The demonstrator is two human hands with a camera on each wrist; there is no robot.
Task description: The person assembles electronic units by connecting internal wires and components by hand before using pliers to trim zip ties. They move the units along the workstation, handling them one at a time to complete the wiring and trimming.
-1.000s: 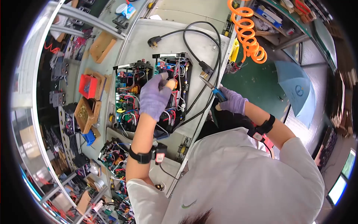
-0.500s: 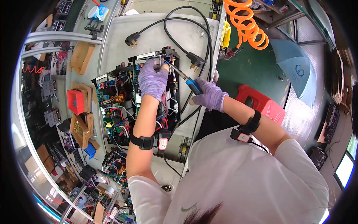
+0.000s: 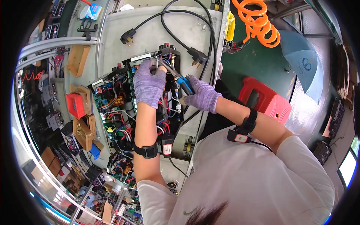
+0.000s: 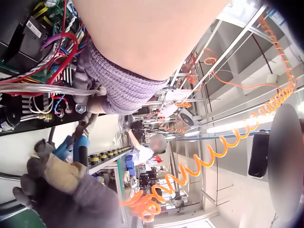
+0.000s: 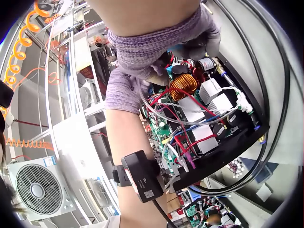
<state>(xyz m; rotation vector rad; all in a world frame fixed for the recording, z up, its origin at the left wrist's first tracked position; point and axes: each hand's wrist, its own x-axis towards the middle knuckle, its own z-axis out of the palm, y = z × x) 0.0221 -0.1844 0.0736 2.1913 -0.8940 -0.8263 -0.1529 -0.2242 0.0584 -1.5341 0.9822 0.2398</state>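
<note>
Two open electronic units full of wires and boards lie side by side, the right one [image 3: 170, 112] under my hands and the left one [image 3: 118, 101] beside it. My left hand [image 3: 149, 88], in a purple knit glove, is at the far end of the right unit. In the left wrist view its thumb and fingers pinch a clear tube [image 4: 42, 89]. My gloved right hand [image 3: 202, 95] grips pliers [image 3: 184, 85] with blue and black handles. Their tips reach in beside the left fingertips. A copper-wound coil [image 5: 184, 86] shows inside the unit in the right wrist view.
Black power cords with a plug [image 3: 128, 36] and another plug [image 3: 197, 56] lie on the bench [image 3: 112, 33]. Left of it are a red bin [image 3: 75, 105] and cardboard trays. An orange coiled hose [image 3: 258, 22] hangs at right, above a red stool [image 3: 266, 101].
My right hand has brought the pliers leftward from beside the bench edge to the right unit's far end. My left hand has moved farther up that unit. The head view has shifted.
</note>
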